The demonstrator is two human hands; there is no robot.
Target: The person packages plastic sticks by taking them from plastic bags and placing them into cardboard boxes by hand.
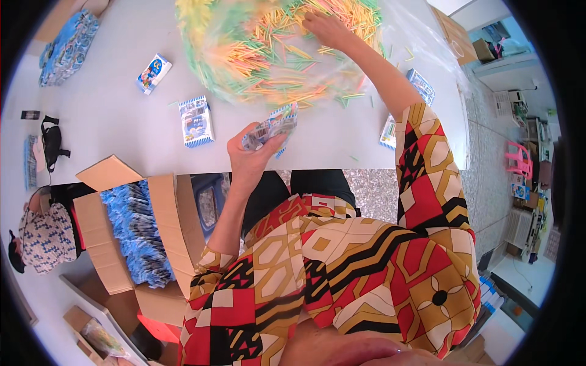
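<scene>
At the table's near edge my left hand [250,152] is closed round a small blue-and-white packet [268,131] with striped edges, held tilted above the tabletop. Something greenish shows at its upper end. My right arm stretches far forward, and my right hand [323,28] reaches into a heap of thin pastel sticks [357,18] in yellow, pink, orange and green. Its fingers are bent down together against the sticks; what lies between the fingertips is hidden. A large clear plastic bag [210,67] spreads open around and under the heap.
Blue-and-white packs [196,122] and a smaller pack [153,74] lie on the white table [122,128]. More packs [421,86] sit by my right arm. At my left stands an open cardboard box [162,210] full of blue packets [137,232]. Another person [49,238] is at the far left.
</scene>
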